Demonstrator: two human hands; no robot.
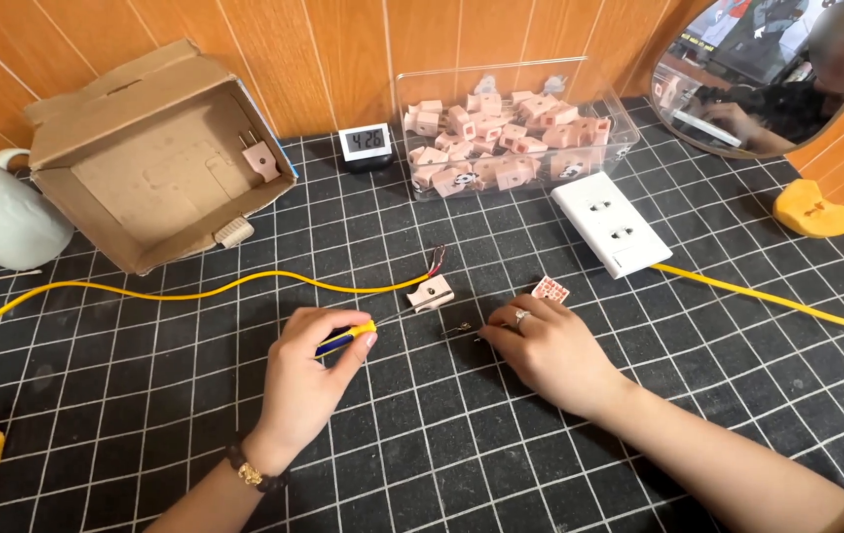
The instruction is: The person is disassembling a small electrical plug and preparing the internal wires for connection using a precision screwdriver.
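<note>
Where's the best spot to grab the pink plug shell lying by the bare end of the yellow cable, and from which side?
Probably pinch the pink plug shell across its two long flat sides, coming from above. It lies flat on the grid mat; the screwdriver in the left hand points at its near-left end and the yellow cable ends at its far side, so top stays clear.

Two bare forearms, no sleeves in view. Left hand: dark beaded bracelet with gold-coloured charm sat at wrist. Right hand: silver-coloured ring was worn on one finger.
</note>
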